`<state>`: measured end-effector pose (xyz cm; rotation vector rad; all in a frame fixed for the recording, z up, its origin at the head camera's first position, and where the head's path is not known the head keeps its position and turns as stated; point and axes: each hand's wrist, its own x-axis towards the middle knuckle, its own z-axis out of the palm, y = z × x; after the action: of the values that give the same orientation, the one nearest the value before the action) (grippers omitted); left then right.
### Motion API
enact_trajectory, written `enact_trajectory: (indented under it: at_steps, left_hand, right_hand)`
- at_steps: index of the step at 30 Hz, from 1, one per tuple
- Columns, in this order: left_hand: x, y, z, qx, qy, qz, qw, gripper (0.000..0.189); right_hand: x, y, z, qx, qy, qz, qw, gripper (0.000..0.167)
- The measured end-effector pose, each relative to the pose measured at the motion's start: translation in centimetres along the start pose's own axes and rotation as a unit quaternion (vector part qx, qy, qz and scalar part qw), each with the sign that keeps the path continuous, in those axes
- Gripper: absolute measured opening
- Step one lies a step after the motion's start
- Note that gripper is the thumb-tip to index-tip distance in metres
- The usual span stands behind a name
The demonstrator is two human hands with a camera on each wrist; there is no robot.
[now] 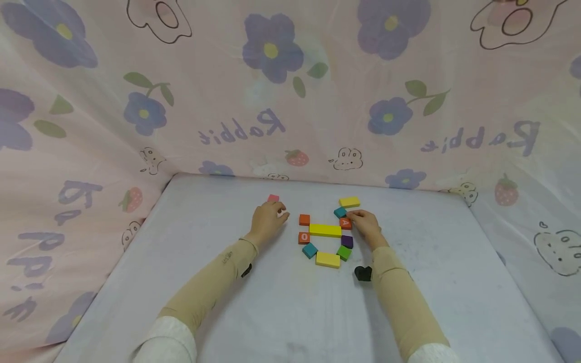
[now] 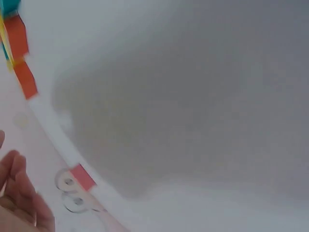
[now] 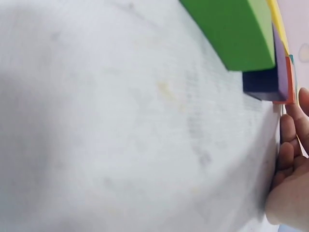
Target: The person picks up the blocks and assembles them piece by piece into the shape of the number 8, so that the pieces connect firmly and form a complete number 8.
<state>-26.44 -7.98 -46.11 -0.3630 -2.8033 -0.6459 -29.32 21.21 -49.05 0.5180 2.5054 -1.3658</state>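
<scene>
Sleeves sit closest to you, both forearms running up the pale worktop (image 1: 190, 237) toward the blocks. Your right hand (image 1: 366, 227) has its fingers (image 1: 355, 216) on the orange A block (image 1: 346, 223); they look lightly curled over its right edge, touching or pinching, hard to call for sure. Your left hand (image 1: 268, 219) rests loosely curled near the pink block (image 1: 273, 198), holding nothing as far as I can see.

That A block sits at the top right of the little cluster, with the teal block (image 1: 340, 212) touching its upper left corner, the long yellow block (image 1: 325, 230) just to its left and the purple block (image 1: 347, 241) below.

My guess is these are light, stiff blocks with smooth painted faces, so not fragile but easy to skid on the worktop. Pinch it across the two free side edges, thumb one side and index the other, and lift straight so you don't nudge the neighbours.
</scene>
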Motion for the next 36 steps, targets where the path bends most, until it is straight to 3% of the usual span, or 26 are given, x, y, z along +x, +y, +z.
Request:
enact_trajectory:
  at_steps: [6,14,20,27,36]
  left_hand:
    - [2.2,-1.6,0.2,0.019,0.013,-0.097,0.995,0.033]
    - [3.2,-2.0,0.2,0.037,0.007,-0.157,0.9869,0.036]
    - [3.6,-2.0,0.5,0.011,-0.01,-0.205,0.9786,0.036]
    - [3.7,-2.2,1.4,0.03,-0.037,-0.224,0.9733,0.033]
    - [3.8,-2.0,1.9,0.024,-0.026,-0.242,0.9695,0.028]
  right_hand:
    - [0.2,0.0,-0.2,0.008,0.002,-0.009,0.9999,0.047]
    - [0.2,-0.1,-0.3,-0.012,-0.001,-0.011,0.9999,0.047]
    - [0.0,0.0,-0.3,-0.03,-0.001,-0.024,0.9993,0.047]
    - [-0.5,0.1,-0.2,-0.029,0.011,-0.024,0.9992,0.05]
    - [-0.2,0.3,0.0,-0.028,0.003,-0.011,0.9995,0.047]
